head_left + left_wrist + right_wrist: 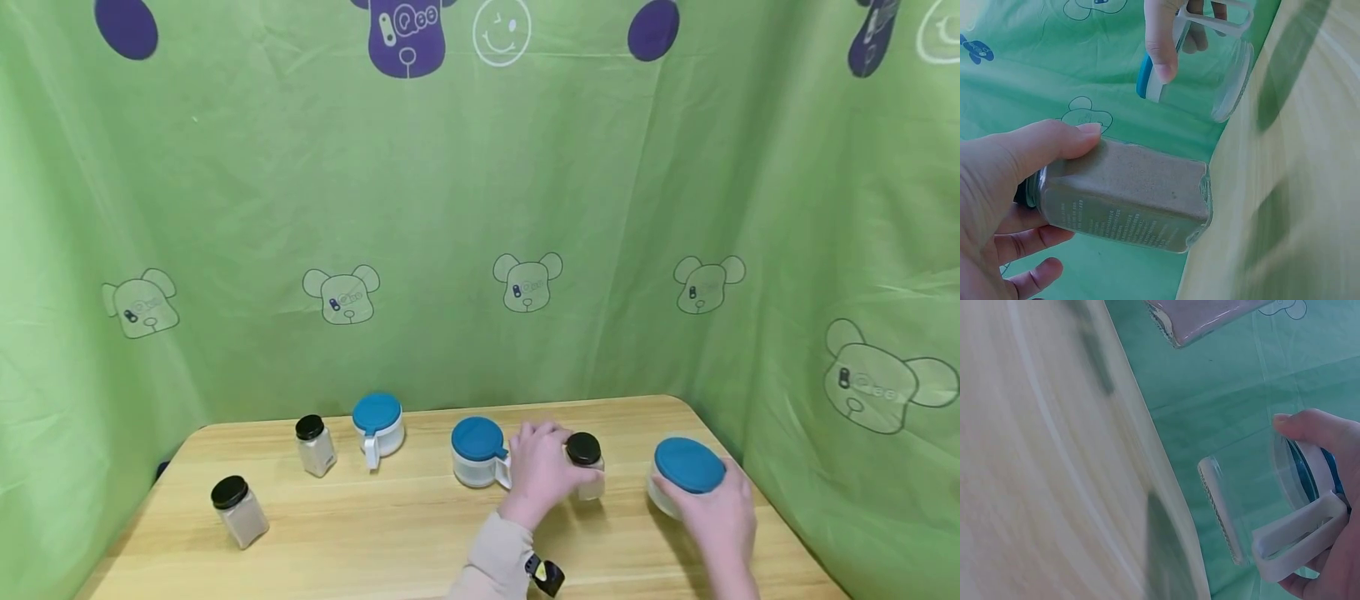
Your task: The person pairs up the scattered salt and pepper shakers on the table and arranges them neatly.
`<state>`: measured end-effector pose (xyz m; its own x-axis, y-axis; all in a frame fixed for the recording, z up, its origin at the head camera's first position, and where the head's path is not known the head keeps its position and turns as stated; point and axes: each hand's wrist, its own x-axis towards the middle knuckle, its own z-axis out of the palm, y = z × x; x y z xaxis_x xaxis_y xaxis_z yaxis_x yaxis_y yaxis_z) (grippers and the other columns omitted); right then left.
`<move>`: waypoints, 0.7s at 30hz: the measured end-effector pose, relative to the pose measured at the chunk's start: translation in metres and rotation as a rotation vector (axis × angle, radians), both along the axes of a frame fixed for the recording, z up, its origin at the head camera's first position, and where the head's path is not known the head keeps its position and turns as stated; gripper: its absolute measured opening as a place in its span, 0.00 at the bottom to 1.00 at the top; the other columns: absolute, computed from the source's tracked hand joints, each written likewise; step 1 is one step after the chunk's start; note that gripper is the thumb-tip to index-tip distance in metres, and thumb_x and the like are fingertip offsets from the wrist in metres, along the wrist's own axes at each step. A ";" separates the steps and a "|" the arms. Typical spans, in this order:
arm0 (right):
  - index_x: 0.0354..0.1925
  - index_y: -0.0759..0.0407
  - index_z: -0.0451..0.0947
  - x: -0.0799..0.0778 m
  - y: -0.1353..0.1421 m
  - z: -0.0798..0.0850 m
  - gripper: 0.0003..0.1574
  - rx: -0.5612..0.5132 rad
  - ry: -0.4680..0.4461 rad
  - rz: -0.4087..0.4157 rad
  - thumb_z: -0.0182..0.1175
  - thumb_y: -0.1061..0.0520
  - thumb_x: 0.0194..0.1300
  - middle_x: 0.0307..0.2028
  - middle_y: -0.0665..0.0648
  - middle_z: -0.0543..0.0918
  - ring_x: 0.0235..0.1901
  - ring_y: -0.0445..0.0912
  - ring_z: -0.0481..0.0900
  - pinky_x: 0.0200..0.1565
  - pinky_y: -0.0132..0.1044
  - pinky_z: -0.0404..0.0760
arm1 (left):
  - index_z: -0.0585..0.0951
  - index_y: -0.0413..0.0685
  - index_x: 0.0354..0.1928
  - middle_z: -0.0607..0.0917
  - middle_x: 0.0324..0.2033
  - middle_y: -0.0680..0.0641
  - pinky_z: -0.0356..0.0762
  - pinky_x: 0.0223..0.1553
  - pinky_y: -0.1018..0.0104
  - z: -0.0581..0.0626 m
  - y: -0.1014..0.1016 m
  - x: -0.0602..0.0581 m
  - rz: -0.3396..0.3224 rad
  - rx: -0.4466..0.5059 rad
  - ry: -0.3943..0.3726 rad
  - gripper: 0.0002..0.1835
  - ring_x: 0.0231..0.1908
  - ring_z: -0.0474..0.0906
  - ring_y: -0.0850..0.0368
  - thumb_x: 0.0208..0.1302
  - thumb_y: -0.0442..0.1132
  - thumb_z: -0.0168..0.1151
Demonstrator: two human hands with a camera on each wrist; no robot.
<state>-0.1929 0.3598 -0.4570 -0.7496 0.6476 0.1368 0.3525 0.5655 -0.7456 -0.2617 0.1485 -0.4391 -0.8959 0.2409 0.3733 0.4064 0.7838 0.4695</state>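
In the head view my left hand (542, 471) grips a square clear spice jar (585, 452) with a black lid. The left wrist view shows greyish powder filling that jar and printed text on one side, with the thumb on one face and fingers underneath. My right hand (723, 521) holds a round clear seasoning pot (688, 465) by its blue-lidded top. A white loop handle (1300, 540) on this pot shows in the right wrist view, near the palm. Both held containers are raised off the table, their shadows falling apart from them.
Two more blue-lidded seasoning pots, one at centre (477, 454) and one farther left (377, 425), stand toward the back of the wooden table (360, 542). Two black-lidded jars, one behind (317, 450) and one nearer (242, 512), stand left. Green curtain (450, 350) surrounds the table.
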 end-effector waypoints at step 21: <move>0.71 0.69 0.49 0.014 0.000 -0.008 0.70 0.011 0.030 0.008 0.76 0.38 0.45 0.64 0.78 0.59 0.60 0.71 0.62 0.56 0.70 0.65 | 0.86 0.59 0.47 0.84 0.44 0.62 0.64 0.46 0.65 -0.008 0.014 0.016 -0.021 0.085 -0.013 0.36 0.47 0.71 0.62 0.33 0.68 0.76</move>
<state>-0.1789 0.3603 -0.4649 -0.7505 0.6396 0.1662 0.3254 0.5766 -0.7495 -0.2458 0.1622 -0.4467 -0.8959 0.2276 0.3816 0.4159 0.7320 0.5397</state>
